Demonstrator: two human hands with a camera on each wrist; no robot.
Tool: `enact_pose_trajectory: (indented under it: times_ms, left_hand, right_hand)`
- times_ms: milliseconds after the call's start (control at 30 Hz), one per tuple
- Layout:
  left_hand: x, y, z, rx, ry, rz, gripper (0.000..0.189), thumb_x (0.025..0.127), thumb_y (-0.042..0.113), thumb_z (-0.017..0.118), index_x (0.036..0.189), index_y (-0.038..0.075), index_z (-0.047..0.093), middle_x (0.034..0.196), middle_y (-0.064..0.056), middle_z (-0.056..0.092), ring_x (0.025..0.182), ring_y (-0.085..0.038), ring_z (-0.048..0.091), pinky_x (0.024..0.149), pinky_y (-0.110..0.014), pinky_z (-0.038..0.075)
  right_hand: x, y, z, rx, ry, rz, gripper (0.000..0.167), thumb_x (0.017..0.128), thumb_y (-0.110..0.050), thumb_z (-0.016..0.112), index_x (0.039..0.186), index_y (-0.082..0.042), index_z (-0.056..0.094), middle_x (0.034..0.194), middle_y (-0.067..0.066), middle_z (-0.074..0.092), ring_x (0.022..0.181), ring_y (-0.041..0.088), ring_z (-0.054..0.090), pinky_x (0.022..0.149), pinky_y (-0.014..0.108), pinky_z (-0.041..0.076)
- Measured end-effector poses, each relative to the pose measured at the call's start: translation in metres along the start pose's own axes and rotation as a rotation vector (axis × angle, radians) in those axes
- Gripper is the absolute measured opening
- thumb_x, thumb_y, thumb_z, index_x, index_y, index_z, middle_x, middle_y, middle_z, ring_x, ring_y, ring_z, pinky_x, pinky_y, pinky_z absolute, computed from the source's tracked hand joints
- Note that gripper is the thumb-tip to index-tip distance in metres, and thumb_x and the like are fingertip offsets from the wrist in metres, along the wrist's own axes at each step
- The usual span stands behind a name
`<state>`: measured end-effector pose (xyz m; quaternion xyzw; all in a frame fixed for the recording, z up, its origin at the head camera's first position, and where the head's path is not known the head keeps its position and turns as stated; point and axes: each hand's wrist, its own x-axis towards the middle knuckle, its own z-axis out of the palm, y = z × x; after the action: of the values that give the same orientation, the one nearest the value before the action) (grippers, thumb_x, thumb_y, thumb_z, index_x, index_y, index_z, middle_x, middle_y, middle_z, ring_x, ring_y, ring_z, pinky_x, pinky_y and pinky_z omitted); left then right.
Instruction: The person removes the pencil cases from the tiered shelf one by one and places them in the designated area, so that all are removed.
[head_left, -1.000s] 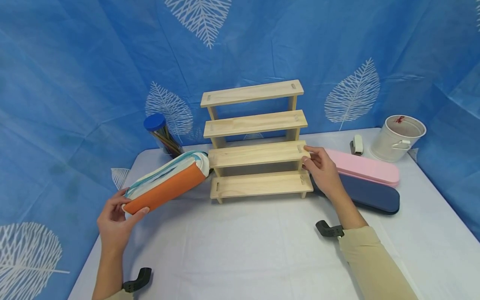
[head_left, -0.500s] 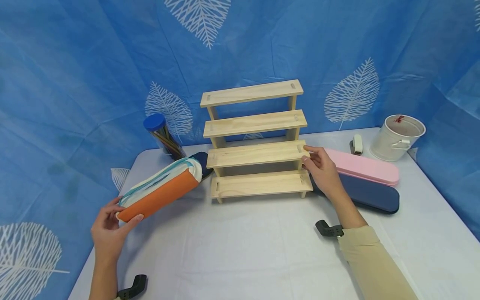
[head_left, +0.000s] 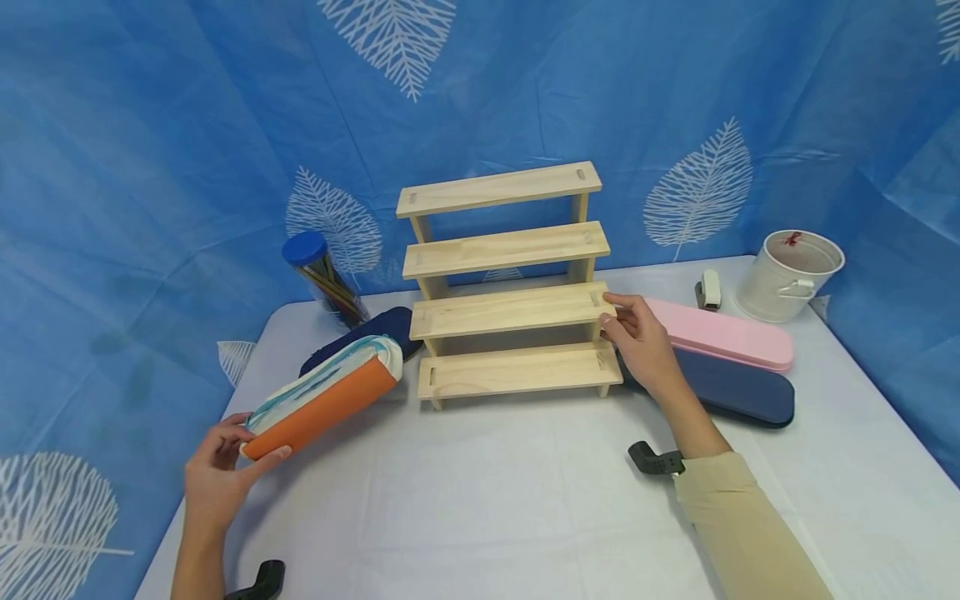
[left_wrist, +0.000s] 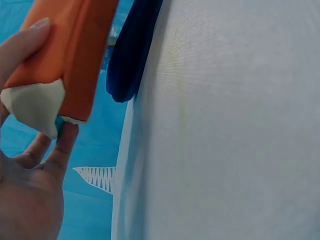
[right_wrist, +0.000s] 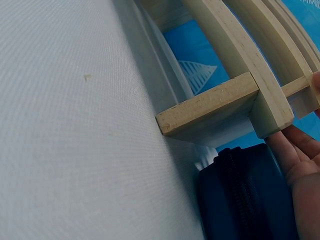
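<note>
My left hand (head_left: 213, 475) grips the near end of an orange and white pencil case (head_left: 322, 408), thumb on the orange side and fingers round the far side. The left wrist view shows the case raised off the tablecloth, its pale end by my fingers. Behind it lies a dark navy pouch (head_left: 393, 323), partly covered by the case. At the four-step stand's right, my right hand (head_left: 640, 346) pinches the end of the second step from the bottom of this wooden display stand (head_left: 517, 371). A navy zipped case (right_wrist: 245, 195) lies just below that hand.
A pink case (head_left: 723, 336) lies behind the navy one at right. Farther back are a small white stapler-like item (head_left: 708, 290) and a white metal bucket (head_left: 780, 283). A blue-lidded tube of pencils (head_left: 326, 279) stands back left. A blue leaf-print curtain (head_left: 487, 83) hangs behind.
My left hand has drawn the orange pencil case left and nearer, away from the stand, so more of the navy pouch shows. My right hand keeps its hold on the step.
</note>
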<state>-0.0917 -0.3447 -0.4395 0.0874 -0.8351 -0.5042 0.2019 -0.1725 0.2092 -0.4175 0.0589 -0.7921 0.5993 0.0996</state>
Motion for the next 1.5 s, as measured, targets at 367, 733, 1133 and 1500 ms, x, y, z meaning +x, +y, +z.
enact_pose_trajectory:
  times_ms: [367, 733, 1133, 1500]
  left_hand:
    - [0.000, -0.005, 0.002, 0.136, -0.081, 0.020, 0.046, 0.060, 0.002, 0.091, 0.091, -0.003, 0.057, 0.121, -0.004, 0.051, 0.105, -0.014, 0.045, 0.084, -0.008, 0.041]
    - [0.001, 0.002, 0.005, 0.283, -0.157, 0.035, 0.048, 0.057, 0.016, 0.095, 0.080, 0.000, 0.056, 0.122, -0.004, 0.045, 0.104, -0.018, 0.040, 0.080, -0.010, 0.039]
    - [-0.001, 0.004, 0.004, 0.333, -0.188, 0.055, 0.053, 0.054, 0.024, 0.096, 0.079, 0.003, 0.054, 0.122, -0.013, 0.043, 0.103, -0.040, 0.050, 0.070, -0.010, 0.040]
    - [-0.010, 0.001, 0.002, 0.371, -0.201, -0.003, 0.056, 0.055, 0.028, 0.096, 0.083, 0.003, 0.053, 0.123, -0.010, 0.043, 0.106, -0.037, 0.049, 0.073, -0.007, 0.036]
  right_hand:
    - [0.000, 0.001, -0.001, 0.007, -0.002, -0.001, 0.043, 0.100, -0.022, 0.054, 0.138, -0.004, 0.045, 0.118, 0.017, 0.055, 0.107, 0.030, 0.059, 0.088, 0.039, 0.050]
    - [0.001, 0.001, -0.001, 0.007, -0.004, 0.009, 0.044, 0.100, -0.024, 0.054, 0.139, -0.005, 0.045, 0.121, 0.018, 0.054, 0.110, 0.030, 0.058, 0.088, 0.038, 0.050]
    - [0.000, 0.002, 0.001, 0.010, -0.001, 0.003, 0.044, 0.100, -0.023, 0.054, 0.138, -0.004, 0.045, 0.119, 0.018, 0.054, 0.109, 0.032, 0.058, 0.087, 0.037, 0.050]
    - [0.000, 0.003, 0.000, 0.009, -0.003, -0.019, 0.044, 0.100, -0.023, 0.054, 0.138, -0.004, 0.046, 0.119, 0.018, 0.055, 0.108, 0.030, 0.059, 0.087, 0.038, 0.050]
